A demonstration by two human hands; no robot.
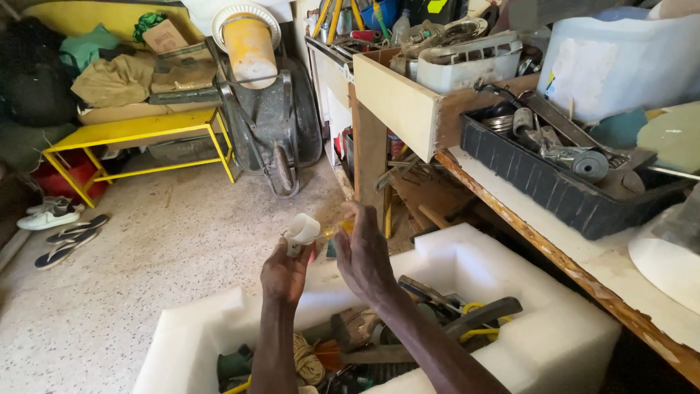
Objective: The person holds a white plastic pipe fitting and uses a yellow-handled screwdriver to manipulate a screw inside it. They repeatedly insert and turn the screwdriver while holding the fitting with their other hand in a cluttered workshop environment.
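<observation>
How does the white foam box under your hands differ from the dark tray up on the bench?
The white foam box sits low near the floor, below both hands; the dark tray rests higher on the wooden bench. The box has thick, smooth white walls; the tray's are thin, ribbed and black. Both are open-topped and filled with tools and hardware.

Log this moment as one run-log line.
left hand: holds white fitting | right hand: at fitting, grip unclear | below: foam box of tools

The yellow item (341, 228) is mostly hidden behind the right hand (362, 255); the white foam box (539, 343) is cut off by the bottom edge.
</observation>
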